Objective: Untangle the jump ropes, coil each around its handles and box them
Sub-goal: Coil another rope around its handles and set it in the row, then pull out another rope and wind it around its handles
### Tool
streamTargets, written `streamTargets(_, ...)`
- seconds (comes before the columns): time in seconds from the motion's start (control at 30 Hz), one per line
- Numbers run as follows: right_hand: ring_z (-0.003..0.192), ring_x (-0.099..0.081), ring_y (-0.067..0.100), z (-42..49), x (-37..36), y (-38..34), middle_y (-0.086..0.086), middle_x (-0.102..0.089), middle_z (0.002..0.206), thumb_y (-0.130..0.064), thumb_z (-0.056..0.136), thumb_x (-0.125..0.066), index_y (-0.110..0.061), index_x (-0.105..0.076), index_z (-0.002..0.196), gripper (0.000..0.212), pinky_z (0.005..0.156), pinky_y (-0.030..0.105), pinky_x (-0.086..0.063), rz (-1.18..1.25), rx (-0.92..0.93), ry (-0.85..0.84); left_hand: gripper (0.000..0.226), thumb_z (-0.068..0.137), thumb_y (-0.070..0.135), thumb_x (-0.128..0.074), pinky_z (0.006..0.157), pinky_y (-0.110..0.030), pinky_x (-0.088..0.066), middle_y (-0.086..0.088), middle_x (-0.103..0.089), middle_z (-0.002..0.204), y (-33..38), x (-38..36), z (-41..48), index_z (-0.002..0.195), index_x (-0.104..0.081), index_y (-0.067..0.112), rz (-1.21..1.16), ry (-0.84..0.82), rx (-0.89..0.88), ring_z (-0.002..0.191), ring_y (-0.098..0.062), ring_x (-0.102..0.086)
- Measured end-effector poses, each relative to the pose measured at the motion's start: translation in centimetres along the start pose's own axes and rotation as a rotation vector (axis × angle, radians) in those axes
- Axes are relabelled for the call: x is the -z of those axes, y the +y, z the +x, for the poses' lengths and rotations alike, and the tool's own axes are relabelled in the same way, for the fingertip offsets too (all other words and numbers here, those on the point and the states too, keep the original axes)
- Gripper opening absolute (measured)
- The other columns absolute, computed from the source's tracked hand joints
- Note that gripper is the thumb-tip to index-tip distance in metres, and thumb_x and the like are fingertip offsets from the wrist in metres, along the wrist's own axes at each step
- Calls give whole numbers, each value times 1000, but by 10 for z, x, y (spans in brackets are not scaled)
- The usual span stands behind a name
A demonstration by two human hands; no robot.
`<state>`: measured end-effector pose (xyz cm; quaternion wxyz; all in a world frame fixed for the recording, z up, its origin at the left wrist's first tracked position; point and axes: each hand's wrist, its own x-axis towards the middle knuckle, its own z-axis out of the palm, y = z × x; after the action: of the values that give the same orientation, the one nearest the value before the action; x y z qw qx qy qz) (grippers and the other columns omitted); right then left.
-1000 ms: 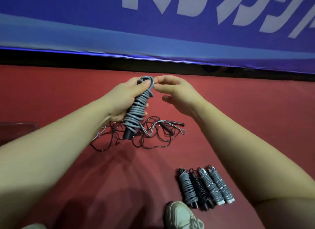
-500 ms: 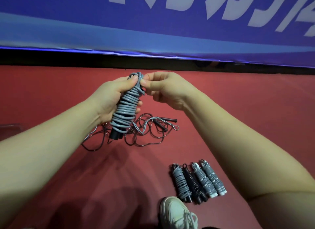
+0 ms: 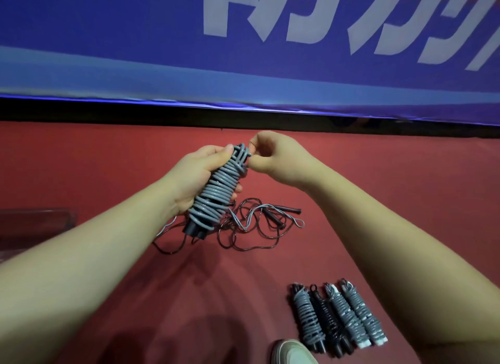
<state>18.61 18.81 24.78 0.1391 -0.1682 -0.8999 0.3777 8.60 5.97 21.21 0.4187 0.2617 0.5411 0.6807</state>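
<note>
With left hand (image 3: pixel 189 177) grips coil (image 3: pixel 216 195), with right hand (image 3: pixel 276 158) pinches its end. Lower right, four coils (image 3: pixel 338 320) done; mid-frame, tangle (image 3: pixel 257 225) to do.

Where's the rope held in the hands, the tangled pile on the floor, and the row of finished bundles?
grey coiled rope (image 3: pixel 216 193): head view, middle of its wraps.
tangled pile (image 3: pixel 289 209): head view, black handle at its right edge.
finished bundles (image 3: pixel 328 320): head view, middle of the black one, second from left.

Red floor (image 3: pixel 108 168): tangled ropes (image 3: pixel 251 229), four coiled bundles (image 3: pixel 336 319)
</note>
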Motion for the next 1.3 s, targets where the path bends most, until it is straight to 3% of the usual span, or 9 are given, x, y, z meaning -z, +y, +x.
streamTargets(0.2, 73, -47, 20, 4, -2, 8, -3, -50, 80, -9, 77, -59, -20, -50, 87, 17, 66, 31, -39, -350, 159, -2, 30, 92, 35, -52, 51, -33, -57, -10, -67, 66, -6, 7, 1, 98, -52, 6, 33, -6, 103, 57, -24, -64)
streamTargets(0.3, 79, -50, 22, 7, -10, 14, -2, -51, 86, -13, 79, -57, -17, -58, 97, 18, 66, 31, -38, -450, 172, 37, 40, 74, 42, -61, 56, -34, -56, -13, -66, 71, -8, 11, -2, 95, -56, 8, 45, -30, 153, 63, -27, -62)
streamTargets(0.4, 79, -48, 19, 10, -14, 17, -3, -51, 91, -16, 82, -57, -17, -60, 104, 22, 64, 27, -34, -447, 108, 89, 34, 69, 18, -66, 64, -35, -60, -14, -68, 83, -3, 16, -5, 100, -59, 6, -36, -98, 167, 74, -26, -70)
streamTargets(0.5, 78, -47, 18, 11, -16, 14, -3, -51, 91, -17, 84, -55, -19, -60, 107, 24, 64, 26, -32, -435, 69, 90, 17, 79, -1, -61, 74, -36, -58, -15, -70, 83, 3, 23, -6, 94, -63, 5, 76, -80, 203, 83, -27, -70)
streamTargets(0.7, 75, -45, 19, 10, -15, -8, -4, -50, 89, -17, 83, -54, -22, -60, 107, 24, 62, 26, -32, -478, 131, 65, 10, 87, 2, -60, 56, -22, -55, -2, -69, 74, 0, 30, -15, 90, -65, 10, 283, 29, 175, 63, -12, -67)
streamTargets(0.83, 75, -46, 17, 4, -9, -18, -5, -52, 90, -14, 81, -57, -19, -58, 109, 28, 63, 27, -35, -443, 178, 12, 13, 88, 5, -60, 68, -25, -51, 3, -70, 81, 1, 34, -23, 94, -65, 15, 347, 85, 110, 68, -11, -66)
streamTargets(0.97, 68, -45, 12, -5, -9, -15, -1, -53, 90, -11, 86, -55, -13, -54, 113, 27, 62, 26, -33, -343, 156, -73, 14, 90, 2, -56, 56, -19, -53, -2, -68, 79, -4, 27, -30, 94, -64, 12, 297, 100, 103, 60, -10, -66)
streamTargets(1.2, 62, -60, 9, -25, -11, 15, 0, -56, 90, -21, 95, -55, -11, -49, 118, 27, 65, 29, -52, 95, -215, -139, 15, 90, 1, -57, 67, -27, -55, -6, -67, 87, -30, -4, -26, 104, -60, 5, 179, 205, 224, 76, -14, -67)
streamTargets(1.3, 53, -59, 7, -32, -17, 42, 2, -59, 84, -12, 94, -55, -9, -47, 120, 28, 59, 27, -50, 204, -336, -183, 6, 89, 4, -60, 57, -23, -54, -2, -66, 80, -61, -22, -18, 90, -60, 11, 176, 236, 311, 68, -9, -64)
